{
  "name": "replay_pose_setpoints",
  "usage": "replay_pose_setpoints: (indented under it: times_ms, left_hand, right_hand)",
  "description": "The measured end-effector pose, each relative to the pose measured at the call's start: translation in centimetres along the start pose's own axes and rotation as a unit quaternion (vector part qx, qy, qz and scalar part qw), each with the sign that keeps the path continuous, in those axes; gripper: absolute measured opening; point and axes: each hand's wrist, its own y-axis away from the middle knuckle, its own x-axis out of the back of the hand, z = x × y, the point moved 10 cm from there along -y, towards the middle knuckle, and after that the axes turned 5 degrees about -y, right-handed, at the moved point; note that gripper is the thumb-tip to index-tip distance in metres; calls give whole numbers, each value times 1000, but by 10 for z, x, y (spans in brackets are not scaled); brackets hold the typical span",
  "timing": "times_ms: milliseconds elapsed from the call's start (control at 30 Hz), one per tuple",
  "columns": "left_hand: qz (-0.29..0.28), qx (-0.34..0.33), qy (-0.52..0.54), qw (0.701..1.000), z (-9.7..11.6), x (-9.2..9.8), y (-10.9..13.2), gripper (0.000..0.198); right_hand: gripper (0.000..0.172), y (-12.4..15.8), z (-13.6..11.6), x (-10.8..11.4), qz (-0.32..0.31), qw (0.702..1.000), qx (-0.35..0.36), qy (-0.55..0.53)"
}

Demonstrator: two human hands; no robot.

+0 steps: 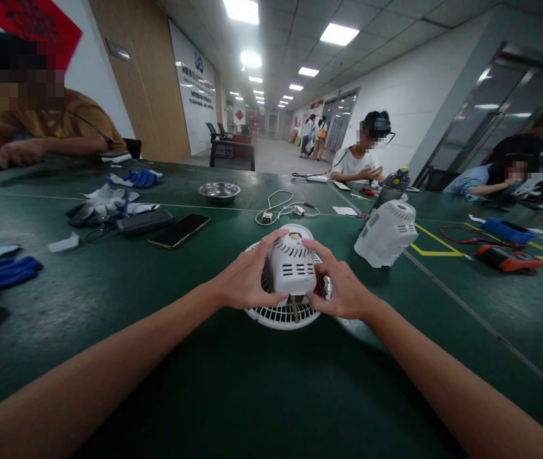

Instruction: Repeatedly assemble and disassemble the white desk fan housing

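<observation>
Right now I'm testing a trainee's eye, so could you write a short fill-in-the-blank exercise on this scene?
The left hand and right hand hold a vented plastic housing coloured ____.
A second vented housing stands to the hands' ____.
The smartphone lies on a tabletop coloured ____.

Missing words: white; right; green.

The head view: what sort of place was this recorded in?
Probably an office space used as a shared workshop: a large green table with a black-and-orange, meter-like device on it, and black office chairs standing farther back.
</observation>
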Motion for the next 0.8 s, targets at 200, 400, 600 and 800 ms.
replay_pose_setpoints:
  times_ms: [200, 400, 600, 800]
  left_hand:
    - [-4, -12, -1, 1000, -2, 2, 0, 113]
    - [4, 9, -46, 999, -7, -1, 0, 119]
    - [37, 23, -63, 997, -12, 2, 3, 99]
    - [130, 169, 14, 977, -67, 22, 18, 70]
  right_hand:
    - [91, 1, 0, 1, -11, 1000, -8, 11]
    - [108, 1, 4, -3, -17, 999, -17, 39]
    - [124, 0, 16, 12, 85, 991, 1, 108]
    - [99, 3, 33, 32, 124, 989, -22, 72]
